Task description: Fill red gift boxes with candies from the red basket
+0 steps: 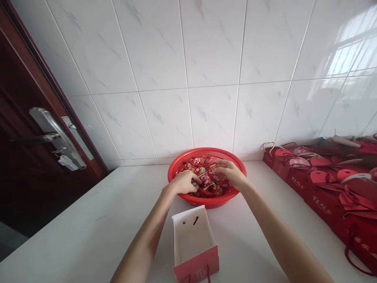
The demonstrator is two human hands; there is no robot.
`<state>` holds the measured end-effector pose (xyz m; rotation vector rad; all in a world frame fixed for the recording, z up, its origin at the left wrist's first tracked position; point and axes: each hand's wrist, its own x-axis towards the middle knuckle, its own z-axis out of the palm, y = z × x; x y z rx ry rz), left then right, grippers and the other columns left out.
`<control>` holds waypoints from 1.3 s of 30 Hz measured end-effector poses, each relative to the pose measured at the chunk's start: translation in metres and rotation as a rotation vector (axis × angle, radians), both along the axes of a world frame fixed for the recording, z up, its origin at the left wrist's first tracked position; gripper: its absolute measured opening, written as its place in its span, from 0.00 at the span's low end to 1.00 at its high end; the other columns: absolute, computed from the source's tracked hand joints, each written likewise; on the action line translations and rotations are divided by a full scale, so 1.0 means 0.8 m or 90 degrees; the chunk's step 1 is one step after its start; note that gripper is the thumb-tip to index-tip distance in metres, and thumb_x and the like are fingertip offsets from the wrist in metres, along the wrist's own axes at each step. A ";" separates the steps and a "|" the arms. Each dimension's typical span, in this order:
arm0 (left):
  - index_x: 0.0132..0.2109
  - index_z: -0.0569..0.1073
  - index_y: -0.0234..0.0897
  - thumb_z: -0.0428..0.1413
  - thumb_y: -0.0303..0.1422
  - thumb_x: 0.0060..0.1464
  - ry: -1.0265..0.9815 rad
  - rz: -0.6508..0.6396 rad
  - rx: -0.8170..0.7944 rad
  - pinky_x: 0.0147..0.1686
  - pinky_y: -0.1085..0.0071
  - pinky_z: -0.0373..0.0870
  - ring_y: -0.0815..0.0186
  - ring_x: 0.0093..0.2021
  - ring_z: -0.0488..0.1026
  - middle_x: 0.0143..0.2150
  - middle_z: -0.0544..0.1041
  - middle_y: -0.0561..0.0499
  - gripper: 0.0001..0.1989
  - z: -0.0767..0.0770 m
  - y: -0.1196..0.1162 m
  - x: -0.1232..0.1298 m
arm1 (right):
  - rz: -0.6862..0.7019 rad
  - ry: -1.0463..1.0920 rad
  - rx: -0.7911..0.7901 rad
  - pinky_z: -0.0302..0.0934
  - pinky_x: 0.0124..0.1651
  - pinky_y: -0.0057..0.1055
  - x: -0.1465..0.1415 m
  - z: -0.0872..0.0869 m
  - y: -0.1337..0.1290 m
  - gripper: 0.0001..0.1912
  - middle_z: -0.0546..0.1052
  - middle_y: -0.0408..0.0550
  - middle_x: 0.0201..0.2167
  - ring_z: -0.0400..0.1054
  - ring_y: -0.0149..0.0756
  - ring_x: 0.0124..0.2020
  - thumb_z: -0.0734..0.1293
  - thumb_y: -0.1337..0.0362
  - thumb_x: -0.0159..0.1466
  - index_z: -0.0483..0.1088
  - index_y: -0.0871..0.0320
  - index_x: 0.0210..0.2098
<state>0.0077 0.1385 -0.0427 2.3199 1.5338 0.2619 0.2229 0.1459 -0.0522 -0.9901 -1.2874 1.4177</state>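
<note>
A red plastic basket (173, 159) on the white counter holds a heap of small red wrapped sweets (206, 181). My left hand (186, 181) reaches over the basket's near left side, its curved fingers and thumb parted among the wrappers. From the right, my right hand (231, 173) enters with fingers spread, its tips at the sweets. In front of the basket, between my forearms, stands a small box (191, 236) with its open top facing me. Its inside is white, with two dark marks or slots on the far wall; its near side is pinkish red with a cord.
Red gift boxes (321, 204) with cord handles stand in rows along the right side of the counter (88, 220). White tiled wall (165, 114) rises behind the basket. At left is a dark red door (26, 165) with a metal handle and keys.
</note>
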 end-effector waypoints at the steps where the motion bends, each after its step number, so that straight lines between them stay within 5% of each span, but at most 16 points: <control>1: 0.43 0.84 0.47 0.59 0.24 0.38 0.013 0.001 -0.001 0.48 0.67 0.72 0.54 0.48 0.79 0.45 0.84 0.53 0.23 -0.001 0.001 0.000 | 0.000 0.001 0.002 0.67 0.32 0.31 0.000 -0.001 0.001 0.13 0.76 0.43 0.30 0.72 0.35 0.31 0.73 0.65 0.48 0.72 0.56 0.34; 9: 0.44 0.83 0.45 0.56 0.20 0.39 0.001 0.005 0.029 0.49 0.66 0.72 0.52 0.51 0.77 0.46 0.84 0.50 0.25 -0.004 0.003 0.000 | 0.005 0.001 -0.003 0.66 0.31 0.29 0.000 -0.001 0.001 0.13 0.76 0.42 0.29 0.72 0.34 0.31 0.73 0.66 0.48 0.73 0.56 0.34; 16: 0.49 0.80 0.40 0.60 0.34 0.52 -0.163 0.020 0.131 0.49 0.64 0.73 0.56 0.48 0.77 0.47 0.79 0.46 0.16 -0.004 -0.006 -0.002 | 0.015 -0.002 -0.003 0.67 0.33 0.30 0.001 -0.001 0.001 0.13 0.77 0.43 0.31 0.71 0.34 0.32 0.73 0.66 0.49 0.73 0.56 0.35; 29: 0.47 0.77 0.40 0.61 0.32 0.48 -0.309 -0.010 0.161 0.50 0.65 0.73 0.60 0.47 0.76 0.45 0.79 0.49 0.16 -0.012 -0.001 -0.008 | 0.044 -0.014 0.011 0.68 0.34 0.30 0.004 -0.002 0.002 0.13 0.77 0.43 0.31 0.72 0.35 0.33 0.74 0.66 0.49 0.74 0.56 0.34; 34: 0.42 0.79 0.39 0.59 0.30 0.48 -0.304 -0.049 0.153 0.55 0.64 0.71 0.58 0.50 0.76 0.48 0.80 0.48 0.12 -0.007 -0.003 -0.008 | 0.111 -0.030 0.045 0.68 0.36 0.30 0.005 0.002 -0.001 0.13 0.78 0.45 0.33 0.72 0.35 0.35 0.76 0.63 0.49 0.75 0.57 0.33; 39: 0.52 0.77 0.37 0.56 0.31 0.52 -0.346 -0.079 0.098 0.57 0.61 0.72 0.56 0.55 0.75 0.54 0.79 0.44 0.19 -0.010 -0.001 -0.010 | 0.223 -0.065 0.045 0.67 0.34 0.28 0.005 0.008 -0.008 0.16 0.78 0.44 0.33 0.72 0.32 0.32 0.77 0.62 0.50 0.77 0.57 0.38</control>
